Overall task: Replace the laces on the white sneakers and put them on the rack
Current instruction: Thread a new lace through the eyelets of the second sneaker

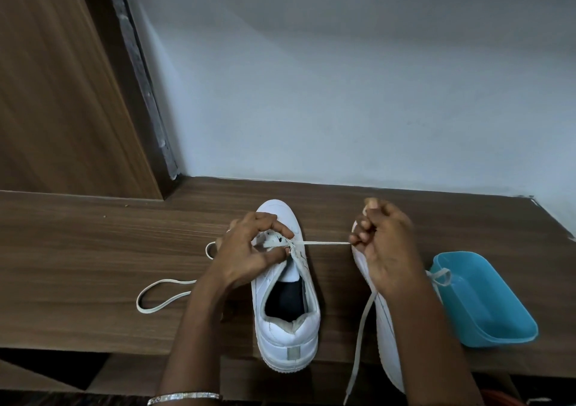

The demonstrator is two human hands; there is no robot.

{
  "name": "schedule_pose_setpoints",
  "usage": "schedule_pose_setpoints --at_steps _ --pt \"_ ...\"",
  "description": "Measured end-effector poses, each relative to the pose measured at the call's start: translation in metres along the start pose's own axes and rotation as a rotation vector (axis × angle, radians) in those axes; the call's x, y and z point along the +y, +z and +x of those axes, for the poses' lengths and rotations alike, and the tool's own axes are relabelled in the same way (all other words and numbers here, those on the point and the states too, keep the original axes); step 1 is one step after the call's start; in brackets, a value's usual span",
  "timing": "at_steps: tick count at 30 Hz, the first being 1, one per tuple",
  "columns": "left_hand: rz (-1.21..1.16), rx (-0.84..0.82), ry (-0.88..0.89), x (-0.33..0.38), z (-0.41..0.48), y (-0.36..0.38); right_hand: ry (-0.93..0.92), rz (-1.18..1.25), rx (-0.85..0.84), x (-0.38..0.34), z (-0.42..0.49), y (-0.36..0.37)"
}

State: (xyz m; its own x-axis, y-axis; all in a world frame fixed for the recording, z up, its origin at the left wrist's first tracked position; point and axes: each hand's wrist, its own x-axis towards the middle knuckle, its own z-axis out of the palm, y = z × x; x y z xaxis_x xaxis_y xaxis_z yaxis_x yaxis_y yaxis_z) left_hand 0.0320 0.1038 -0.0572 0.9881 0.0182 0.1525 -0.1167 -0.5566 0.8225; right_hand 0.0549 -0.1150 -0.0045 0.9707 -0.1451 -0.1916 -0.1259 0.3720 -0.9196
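- Fingers [363, 237] of the right hand [385, 250] are curled tight into a near fist. Thumb and forefinger pinch the white lace [324, 243] at their tips, with the knuckles turned up and the wrist angled in from the lower right.
- Fingers [274, 221] of the left hand [246, 256] arch over the front of the sneaker [286, 327]. The thumb and fingertips are closed on the eyelet rows, where the lace leaves the shoe.
- Between the two hands the lace runs taut and nearly level, from the sneaker's right eyelet edge across to the right pinch.
- A further strand [361, 327] emerges below the right palm and hangs past the front edge of the tabletop [78, 250].
- A slack loop [165, 293] of lace lies flat on the wood to the left of the left forearm.
- The sneaker stands upright, toe toward the wall [343, 94] and heel at the front edge, its opening facing up.
- A second sneaker [386, 343] lies just beside it to the right, largely hidden under the right hand and forearm.
- A blue tub [486, 312] sits to the right of that shoe, with a short bit of lace over its near rim.
- A bangle [184, 397] circles the left wrist.
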Motion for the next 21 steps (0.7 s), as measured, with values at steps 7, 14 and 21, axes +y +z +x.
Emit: schedule_pose_setpoints --at_steps 7,14,21 --pt "0.005 -0.006 -0.014 0.002 0.0 0.001 -0.271 -0.309 0.158 -0.03 0.0 -0.038" --pt "-0.006 -0.001 0.0 0.0 0.001 0.004 -0.391 -1.012 -0.141 -0.004 -0.003 -0.024" --pt "-0.025 -0.037 0.003 -0.009 0.003 0.0 -0.478 -1.224 -0.374 0.052 -0.016 0.022"
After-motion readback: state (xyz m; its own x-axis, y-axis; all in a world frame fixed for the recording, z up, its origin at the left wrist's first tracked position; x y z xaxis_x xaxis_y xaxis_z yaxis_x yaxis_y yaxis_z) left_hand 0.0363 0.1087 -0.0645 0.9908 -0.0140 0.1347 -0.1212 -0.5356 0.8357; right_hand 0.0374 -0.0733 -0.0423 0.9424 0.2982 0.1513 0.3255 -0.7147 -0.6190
